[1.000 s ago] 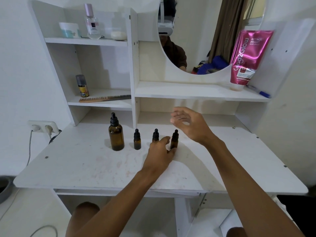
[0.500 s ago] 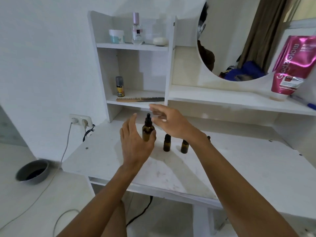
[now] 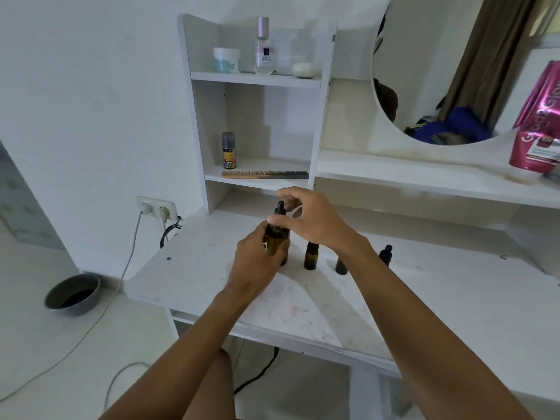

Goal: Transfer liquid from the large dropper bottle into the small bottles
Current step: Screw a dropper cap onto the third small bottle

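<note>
The large amber dropper bottle [image 3: 276, 241] stands on the white vanity table [image 3: 424, 298] near its back left. My left hand [image 3: 257, 262] grips the bottle's body from the front. My right hand [image 3: 309, 219] comes from the right, its thumb and fingers curled around the black dropper cap [image 3: 280, 207]. To the right stand three small amber dropper bottles: one [image 3: 311, 256] just beside the large bottle, a second [image 3: 341, 265] partly hidden behind my right wrist, and a third [image 3: 385, 253] showing past my forearm.
Shelves behind hold a comb [image 3: 263, 174], a small spray can [image 3: 228, 150], a perfume bottle [image 3: 264, 50] and a jar [image 3: 225, 59]. A pink tube [image 3: 539, 128] stands on the right shelf under a round mirror [image 3: 439, 71]. A wall socket [image 3: 156, 207] and a grey bowl [image 3: 72, 294] are to the left.
Both hands moved left from the small bottles to the large bottle. My left hand now grips its body and my right hand has closed on its cap. The camera view shifted left.
</note>
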